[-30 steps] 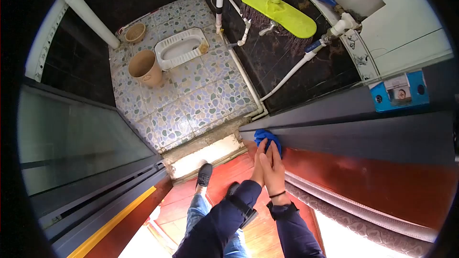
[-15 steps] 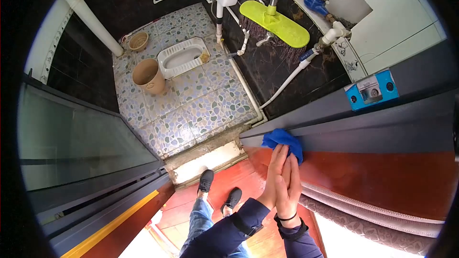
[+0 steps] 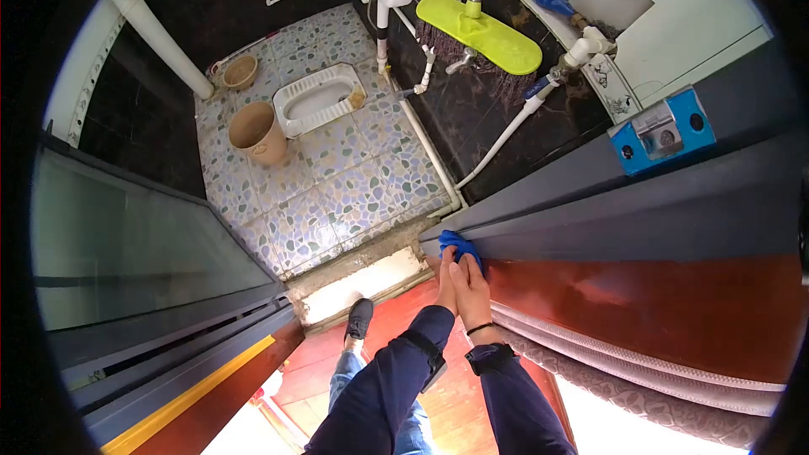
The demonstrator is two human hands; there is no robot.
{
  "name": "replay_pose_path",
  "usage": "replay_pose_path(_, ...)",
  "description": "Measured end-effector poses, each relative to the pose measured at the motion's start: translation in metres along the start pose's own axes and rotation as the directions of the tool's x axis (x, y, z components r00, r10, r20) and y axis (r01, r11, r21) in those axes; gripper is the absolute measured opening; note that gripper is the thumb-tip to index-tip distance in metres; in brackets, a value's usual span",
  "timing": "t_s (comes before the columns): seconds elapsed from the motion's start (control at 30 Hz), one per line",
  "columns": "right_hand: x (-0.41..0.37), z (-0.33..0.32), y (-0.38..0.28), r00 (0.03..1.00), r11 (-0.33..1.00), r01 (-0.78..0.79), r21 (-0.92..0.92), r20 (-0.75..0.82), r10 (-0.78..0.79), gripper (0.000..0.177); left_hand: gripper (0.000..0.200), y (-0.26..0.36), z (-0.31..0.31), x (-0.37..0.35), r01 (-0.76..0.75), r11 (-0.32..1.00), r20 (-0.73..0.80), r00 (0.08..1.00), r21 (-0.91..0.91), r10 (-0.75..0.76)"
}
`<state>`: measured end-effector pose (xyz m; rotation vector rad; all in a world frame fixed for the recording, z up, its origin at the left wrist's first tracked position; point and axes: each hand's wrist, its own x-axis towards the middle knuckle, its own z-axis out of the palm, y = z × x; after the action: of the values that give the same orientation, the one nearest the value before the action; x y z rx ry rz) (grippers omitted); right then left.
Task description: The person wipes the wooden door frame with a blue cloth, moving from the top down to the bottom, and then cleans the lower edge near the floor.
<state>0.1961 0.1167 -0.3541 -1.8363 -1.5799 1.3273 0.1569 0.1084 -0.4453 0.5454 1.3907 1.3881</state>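
A crumpled blue cloth (image 3: 460,243) is pressed against the grey door frame (image 3: 556,240), low down near the threshold. My left hand (image 3: 447,288) and my right hand (image 3: 474,297) lie close together, side by side, with their fingers closed on the cloth. Part of the cloth is hidden under the fingertips. Reddish-brown wood panelling (image 3: 640,299) borders the frame just beside my right hand.
A glass door (image 3: 152,236) stands at the left. Past the pale threshold (image 3: 362,285) are a squat toilet (image 3: 320,101), a beige bucket (image 3: 257,135) and a basin (image 3: 241,72). A lime-green mop head (image 3: 480,34) hangs by white pipes (image 3: 506,139). A blue-backed latch plate (image 3: 661,133) sits on the frame.
Both hands and the cloth have slid left along the frame, toward the threshold. My arms have extended further, and one of the two shoes is now hidden behind a sleeve.
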Motion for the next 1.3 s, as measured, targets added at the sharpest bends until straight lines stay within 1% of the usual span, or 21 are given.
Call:
replay_pose_path(0.13,-0.015,-0.010,-0.009,0.998,0.995,0.068,0.072,-0.006,-0.068,0.064,0.047,0.059,0.007,-0.019,0.124,0.987,0.008,0.992,-0.099,-0.124)
replay_pose_path(0.23,-0.038,-0.027,-0.027,0.977,0.972,0.209,0.111,-0.061,-0.204,0.063,0.047,0.080,0.018,-0.036,-0.078,0.985,-0.034,0.996,0.157,0.084)
replay_pose_path(0.33,-0.075,-0.057,-0.062,0.966,0.943,0.258,0.212,-0.066,-0.250,0.062,0.045,0.114,0.035,-0.058,-0.179,0.979,-0.024,0.983,0.094,0.182)
replay_pose_path(0.37,-0.088,-0.067,-0.073,0.959,0.925,0.283,0.254,-0.073,-0.273,0.061,0.044,0.132,0.041,-0.071,-0.245,0.961,-0.023,0.968,0.126,0.250)
replay_pose_path(0.4,-0.100,-0.078,-0.076,0.942,0.916,0.335,0.220,-0.111,-0.318,0.064,0.043,0.157,0.046,-0.084,-0.310,0.937,-0.023,0.948,0.159,0.317)
replay_pose_path(0.43,-0.113,-0.090,-0.084,0.920,0.904,0.387,0.182,-0.139,-0.366,0.066,0.042,0.172,0.051,-0.097,-0.366,0.916,0.036,0.930,0.162,0.365)
replay_pose_path(0.5,-0.141,-0.109,-0.099,0.885,0.867,0.458,0.198,-0.191,-0.424,0.069,0.044,0.213,0.059,-0.113,-0.568,0.820,0.146,0.819,0.067,0.555)
replay_pose_path(0.53,-0.149,-0.116,-0.101,0.872,0.859,0.478,0.183,-0.211,-0.441,0.070,0.047,0.214,0.064,-0.119,-0.542,0.840,0.170,0.831,0.026,0.530)
replay_pose_path(0.57,-0.156,-0.120,-0.101,0.859,0.851,0.497,0.167,-0.231,-0.457,0.072,0.048,0.215,0.067,-0.123,-0.574,0.818,0.189,0.807,0.025,0.560)
replay_pose_path(0.63,-0.157,-0.121,-0.092,0.872,0.866,0.472,0.165,-0.234,-0.430,0.071,0.048,0.211,0.071,-0.127,-0.585,0.806,0.192,0.804,0.086,0.563)
replay_pose_path(0.73,-0.147,-0.118,-0.067,0.891,0.890,0.437,0.128,-0.193,-0.410,0.068,0.053,0.195,0.069,-0.124,-0.457,0.890,0.197,0.874,0.016,0.445)
replay_pose_path(0.8,-0.139,-0.110,-0.057,0.911,0.908,0.400,0.122,-0.156,-0.381,0.066,0.053,0.155,0.068,-0.127,-0.463,0.881,0.154,0.881,0.099,0.446)
replay_pose_path(0.9,-0.115,-0.087,-0.024,0.932,0.912,0.360,0.198,-0.119,-0.342,0.061,0.048,0.062,0.066,-0.107,-0.473,0.811,0.138,0.880,0.344,0.455)
replay_pose_path(0.93,-0.109,-0.081,-0.018,0.938,0.922,0.345,0.177,-0.100,-0.332,0.061,0.048,0.043,0.062,-0.100,-0.468,0.782,0.121,0.879,0.412,0.462)
replay_pose_path(1.0,-0.094,-0.070,-0.013,0.951,0.932,0.310,0.189,-0.072,-0.302,0.060,0.049,0.021,0.052,-0.088,-0.423,0.801,0.114,0.902,0.423,0.416)
replay_pose_path(1.07,-0.080,-0.057,-0.009,0.964,0.930,0.265,0.254,-0.051,-0.261,0.059,0.049,0.003,0.041,-0.077,-0.339,0.869,0.098,0.940,0.361,0.326)
replay_pose_path(1.17,-0.057,-0.042,0.014,0.978,0.976,0.208,0.058,-0.019,-0.207,0.059,0.050,-0.025,0.030,-0.061,-0.095,0.989,0.114,0.990,0.110,0.082)
replay_pose_path(1.2,-0.052,-0.038,0.017,0.985,0.982,0.174,0.074,-0.019,-0.173,0.061,0.050,-0.031,0.029,-0.056,0.008,0.999,0.135,0.991,-0.037,-0.003)
replay_pose_path(1.23,-0.049,-0.035,0.020,0.988,0.986,0.155,0.066,-0.022,-0.154,0.061,0.050,-0.036,0.029,-0.052,0.115,0.956,0.198,0.978,-0.271,-0.061)
replay_pose_path(1.27,-0.046,-0.033,0.022,0.990,0.989,0.137,0.060,-0.025,-0.136,0.061,0.051,-0.041,0.031,-0.050,0.229,0.830,0.271,0.957,-0.508,-0.099)
replay_pose_path(1.3,-0.047,-0.033,0.017,0.993,0.991,0.118,0.056,-0.028,-0.116,0.061,0.051,-0.038,0.033,-0.049,0.318,0.672,0.333,0.936,-0.669,-0.111)
